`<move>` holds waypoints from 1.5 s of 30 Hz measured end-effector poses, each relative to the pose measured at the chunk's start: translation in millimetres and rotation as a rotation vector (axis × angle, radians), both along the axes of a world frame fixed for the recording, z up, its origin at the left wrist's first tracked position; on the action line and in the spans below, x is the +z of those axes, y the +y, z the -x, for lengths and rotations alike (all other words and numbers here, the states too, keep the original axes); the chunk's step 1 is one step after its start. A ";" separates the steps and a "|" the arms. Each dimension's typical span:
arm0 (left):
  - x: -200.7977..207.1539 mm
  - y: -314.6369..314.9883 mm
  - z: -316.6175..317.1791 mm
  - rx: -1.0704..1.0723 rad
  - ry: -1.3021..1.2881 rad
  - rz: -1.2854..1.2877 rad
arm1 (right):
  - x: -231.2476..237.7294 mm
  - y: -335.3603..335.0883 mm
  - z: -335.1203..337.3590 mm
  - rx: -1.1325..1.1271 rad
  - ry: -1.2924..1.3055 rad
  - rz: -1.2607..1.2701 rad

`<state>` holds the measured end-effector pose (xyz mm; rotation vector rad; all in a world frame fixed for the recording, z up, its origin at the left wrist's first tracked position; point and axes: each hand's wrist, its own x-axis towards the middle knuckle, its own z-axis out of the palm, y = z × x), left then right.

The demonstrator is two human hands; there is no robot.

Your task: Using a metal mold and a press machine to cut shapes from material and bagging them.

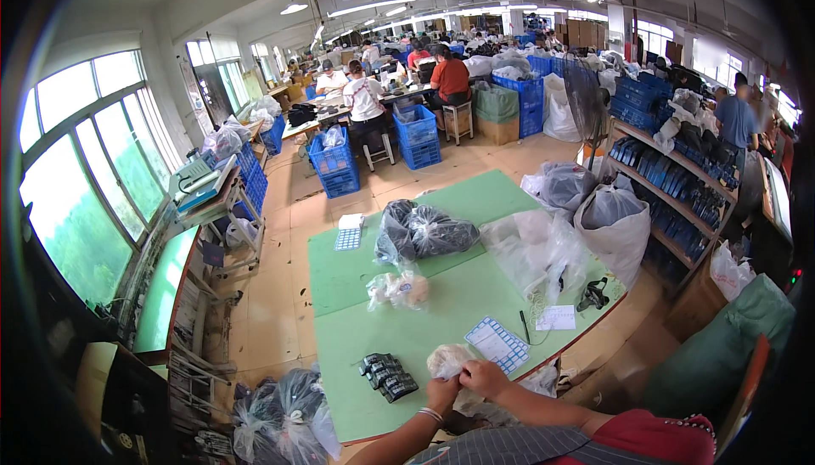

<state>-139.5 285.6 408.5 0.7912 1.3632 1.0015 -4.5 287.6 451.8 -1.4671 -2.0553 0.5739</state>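
Note:
At the near edge of the green table, my left hand (441,392) and my right hand (485,377) come together on a small clear plastic bag (450,360) with pale, cream-coloured contents. Both hands have their fingers closed at the bag's near end, and its full part rests beyond them. What exactly is inside cannot be made out. A stack of small black packets (388,377) lies left of my hands. Right of the bag is a sheet of blue-and-white labels (497,344), with a black pen (525,326) and a white slip of paper (556,317) beside it.
The green table (356,312) also bears small bags of pale items (399,290), dark-filled plastic bags (424,231) and a large clear bag (535,244). A white sack (613,227) stands at its right. Stuffed bags (284,414) lie on the floor at left. Other people work farther back.

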 end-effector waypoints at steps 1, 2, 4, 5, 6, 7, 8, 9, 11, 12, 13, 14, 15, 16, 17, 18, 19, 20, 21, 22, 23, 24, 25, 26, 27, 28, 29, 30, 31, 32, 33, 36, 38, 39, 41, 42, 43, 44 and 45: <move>2.9 0.1 4.9 -0.097 -0.005 -0.016 | 0.2 -0.9 -1.2 -0.019 -0.004 0.045; 6.6 -0.2 8.3 -0.193 -0.008 -0.034 | -2.9 -1.3 -2.2 -0.019 -0.010 0.044; 10.1 1.6 10.7 -0.216 -0.145 -0.033 | -9.4 -1.2 -4.8 -0.036 0.003 0.039; 6.0 3.8 14.1 -0.281 -0.184 0.021 | -8.5 -0.2 -5.9 -0.034 -0.002 0.039; 1.9 5.9 16.8 -0.346 -0.223 0.074 | -7.4 0.3 -7.0 -0.032 0.032 0.056; -2.1 7.7 18.6 -0.343 -0.228 0.072 | -6.5 1.4 -8.1 -0.031 0.066 0.073; -4.5 8.4 19.6 -0.373 -0.332 0.064 | -7.1 3.1 -10.4 -0.031 0.062 0.074; -6.7 8.9 19.5 -0.402 -0.434 0.055 | -8.3 6.1 -13.5 -0.048 0.068 0.087; -7.6 9.1 16.6 -0.395 -0.507 0.069 | -10.9 10.4 -18.9 -0.066 0.076 0.100; -6.3 9.1 15.2 -0.388 -0.576 0.083 | -12.2 12.0 -21.7 -0.051 0.096 0.105; -4.4 9.0 13.3 -0.391 -0.575 0.083 | -13.8 13.2 -22.6 -0.037 0.117 0.110; -2.7 7.2 11.3 -0.361 -0.626 0.097 | -10.6 13.2 -19.7 -0.032 0.118 0.113; -2.3 6.0 9.5 -0.331 -0.677 0.111 | -6.0 13.0 -16.7 -0.065 0.114 0.071; -3.8 6.0 8.3 -0.326 -0.676 0.112 | -3.3 13.1 -14.0 -0.098 0.110 0.029; -5.0 6.1 6.2 -0.309 -0.750 0.124 | -4.0 12.8 -14.7 -0.098 0.111 0.029; -5.8 6.0 4.5 -0.291 -0.824 0.136 | -5.1 12.7 -16.7 -0.008 0.085 -0.075; -6.5 5.4 3.2 -0.290 -0.823 0.136 | -5.8 12.5 -17.2 0.083 0.059 -0.179; -7.5 4.5 2.0 -0.250 -0.864 0.165 | -3.6 10.8 -15.9 0.084 0.060 -0.178; -8.6 3.8 1.4 -0.209 -0.905 0.194 | -1.4 7.7 -14.7 0.110 0.061 -0.153; -13.9 3.6 1.5 -0.206 -0.904 0.194 | 1.5 4.3 -13.1 0.138 0.062 -0.129; -16.2 4.2 1.0 -0.144 -0.954 0.237 | 6.0 0.6 -11.5 0.139 0.063 -0.128; -18.5 4.6 1.5 -0.081 -1.004 0.279 | 11.4 -3.5 -8.8 0.145 0.046 -0.148; -20.8 3.9 2.3 -0.078 -1.003 0.277 | 13.9 -4.9 -6.7 0.151 0.029 -0.169; -8.3 1.4 2.2 -0.110 -0.856 0.257 | 10.9 -3.3 -7.5 0.149 0.029 -0.170; -1.1 0.5 2.7 -0.140 -0.708 0.236 | 5.0 0.0 -9.1 0.167 0.022 -0.140; -8.1 3.4 4.2 -0.141 -0.707 0.234 | 1.2 3.0 -10.4 0.184 0.014 -0.110; -9.8 6.1 6.9 -0.125 -0.900 0.317 | 1.9 5.2 -10.7 0.187 0.014 -0.111; -11.2 8.0 9.5 -0.109 -1.092 0.399 | 2.9 8.1 -11.2 0.205 -0.039 -0.147; -12.7 7.9 12.6 -0.108 -1.092 0.396 | 3.8 10.8 -10.9 0.223 -0.093 -0.184; 15.1 5.5 13.9 -0.343 -0.532 0.156 | 1.6 12.1 -12.7 0.212 -0.093 -0.182; 30.9 2.2 16.3 -0.534 0.038 -0.089 | 0.7 12.9 -11.7 0.224 -0.122 -0.209; 27.7 5.7 8.2 0.057 0.439 -0.326 | 1.7 9.6 -13.0 0.233 -0.165 -0.215; 34.3 10.9 18.8 -0.011 0.615 -0.607 | 6.3 7.3 -13.4 0.235 -0.178 -0.194; 38.8 12.9 21.3 -0.264 0.723 -0.723 | 11.4 8.4 -14.0 0.228 -0.192 -0.254; 40.6 14.1 21.0 -0.571 0.697 -0.661 | 18.1 11.7 -14.2 0.218 -0.153 -0.350; 35.6 13.9 20.4 -0.571 0.696 -0.659 | 21.0 9.4 -14.5 0.219 -0.153 -0.348; 27.0 12.3 20.0 -0.645 0.711 -0.611 | 23.8 4.5 -15.3 0.176 -0.143 -0.321; 16.5 15.4 19.4 -0.722 0.726 -0.564 | 25.4 4.4 -16.2 0.130 -0.132 -0.297; 3.7 15.4 19.1 -0.730 0.724 -0.558 | 25.6 4.1 -16.6 0.125 -0.131 -0.289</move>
